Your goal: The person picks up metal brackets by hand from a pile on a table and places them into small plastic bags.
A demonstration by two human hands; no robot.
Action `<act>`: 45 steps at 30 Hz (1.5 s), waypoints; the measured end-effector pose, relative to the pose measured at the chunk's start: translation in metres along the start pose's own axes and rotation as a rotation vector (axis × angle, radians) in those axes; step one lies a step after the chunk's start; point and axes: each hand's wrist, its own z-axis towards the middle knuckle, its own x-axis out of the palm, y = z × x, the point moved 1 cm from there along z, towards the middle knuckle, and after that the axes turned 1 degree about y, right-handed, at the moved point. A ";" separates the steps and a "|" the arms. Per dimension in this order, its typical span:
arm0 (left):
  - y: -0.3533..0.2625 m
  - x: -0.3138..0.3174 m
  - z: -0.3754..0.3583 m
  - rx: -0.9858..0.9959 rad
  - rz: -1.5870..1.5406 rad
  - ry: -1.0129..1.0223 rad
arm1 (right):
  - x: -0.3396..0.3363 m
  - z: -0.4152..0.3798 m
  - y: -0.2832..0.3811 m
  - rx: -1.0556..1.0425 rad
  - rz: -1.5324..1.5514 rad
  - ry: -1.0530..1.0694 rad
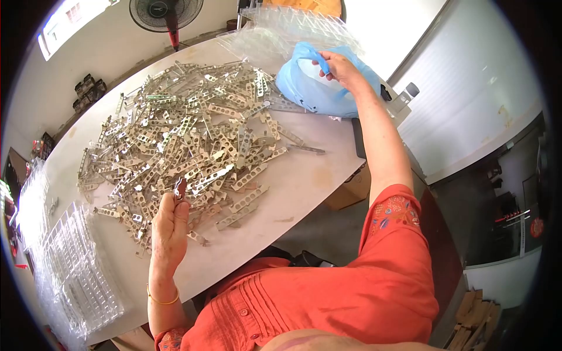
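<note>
Near the table's front edge, our left hand is standing upright, fingers closed around a small dark strip. Beyond it, flat perforated metal strips are lying heaped. By the far right corner, our right hand is pinching the crinkled blue bag's rim, fingers nearly closed.

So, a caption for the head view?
Left hand holds a small piece near metal strips, right hand a blue bag.
</note>
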 end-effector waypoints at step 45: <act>0.017 0.007 -0.020 -0.070 -0.289 -0.033 | -0.010 -0.043 -0.014 -0.088 0.117 -0.829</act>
